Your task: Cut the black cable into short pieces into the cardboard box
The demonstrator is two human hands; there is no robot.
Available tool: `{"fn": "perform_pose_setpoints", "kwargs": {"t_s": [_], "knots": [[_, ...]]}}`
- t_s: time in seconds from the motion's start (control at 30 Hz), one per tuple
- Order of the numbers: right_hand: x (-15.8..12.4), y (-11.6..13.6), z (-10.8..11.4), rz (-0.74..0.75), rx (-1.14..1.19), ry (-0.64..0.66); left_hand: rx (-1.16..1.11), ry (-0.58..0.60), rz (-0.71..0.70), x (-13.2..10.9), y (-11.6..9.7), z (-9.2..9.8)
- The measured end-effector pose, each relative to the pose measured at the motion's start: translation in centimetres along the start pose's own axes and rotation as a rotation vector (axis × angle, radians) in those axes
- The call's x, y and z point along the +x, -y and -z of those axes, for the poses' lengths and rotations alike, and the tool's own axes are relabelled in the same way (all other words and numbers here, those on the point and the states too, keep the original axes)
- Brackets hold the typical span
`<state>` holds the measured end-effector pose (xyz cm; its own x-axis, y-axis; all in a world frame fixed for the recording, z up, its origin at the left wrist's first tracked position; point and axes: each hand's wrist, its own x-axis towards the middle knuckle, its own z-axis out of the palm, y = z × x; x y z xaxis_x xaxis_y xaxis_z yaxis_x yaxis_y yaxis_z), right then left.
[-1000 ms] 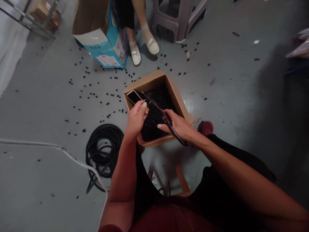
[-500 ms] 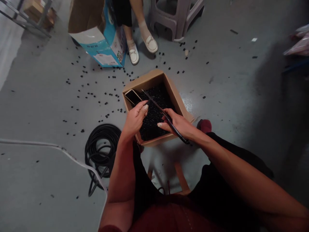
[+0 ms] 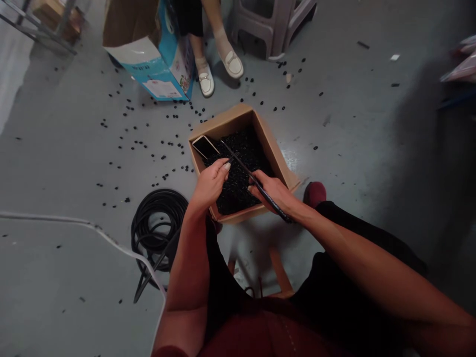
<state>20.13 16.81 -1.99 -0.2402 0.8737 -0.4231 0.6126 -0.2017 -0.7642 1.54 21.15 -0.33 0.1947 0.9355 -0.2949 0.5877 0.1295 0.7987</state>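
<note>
An open cardboard box [image 3: 275,153] on the grey floor holds a heap of small black pieces [image 3: 245,153]. A phone [image 3: 205,147] lies in its far left corner. My right hand [image 3: 273,192] is closed round a long thin black rod [image 3: 241,166] that slants up and left over the box. My left hand [image 3: 210,182] hovers over the box's near left part, fingers curled and pinched at the rod's upper stretch; what the fingertips hold is too small to make out.
A coil of black cable [image 3: 158,223] lies left of the box, a white cord [image 3: 92,230] beside it. Small black pieces [image 3: 148,144] are scattered on the floor. Beyond stand a blue-and-white carton [image 3: 156,74], another person's feet in white shoes [image 3: 219,69] and a plastic stool [image 3: 271,25].
My hands and the rod have barely moved; the view has shifted slightly, and my right hand has slid a little nearer along the rod.
</note>
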Motion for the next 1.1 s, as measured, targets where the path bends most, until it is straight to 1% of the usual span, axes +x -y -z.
{"fn": "perform_pose_setpoints", "kwargs": {"t_s": [0.13,0.3,0.5,0.6,0.73,0.9,1.1], "knots": [[-0.2,-0.3,-0.7,-0.007,0.012,-0.003,0.149,0.041,-0.015,-0.1,-0.5,0.2],[-0.1,-0.5,-1.2,-0.042,0.009,0.019,0.268,0.085,-0.006,0.0,-0.7,0.3],[-0.1,-1.5,-2.6,-0.025,-0.010,0.059,0.422,0.183,0.009,0.2,0.2,0.4],[-0.5,-2.0,-3.3,-0.035,-0.002,0.089,0.462,0.248,0.024,0.2,0.8,0.3],[-1.0,-2.3,-3.7,-0.069,0.002,0.099,0.473,0.309,0.028,0.1,0.8,-0.1],[-1.2,-2.7,-4.0,-0.089,0.001,0.092,0.511,0.332,0.039,0.1,0.7,-0.4],[-1.4,-3.4,-4.5,-0.072,0.041,0.091,0.564,0.354,0.012,0.3,1.3,-0.7]]}}
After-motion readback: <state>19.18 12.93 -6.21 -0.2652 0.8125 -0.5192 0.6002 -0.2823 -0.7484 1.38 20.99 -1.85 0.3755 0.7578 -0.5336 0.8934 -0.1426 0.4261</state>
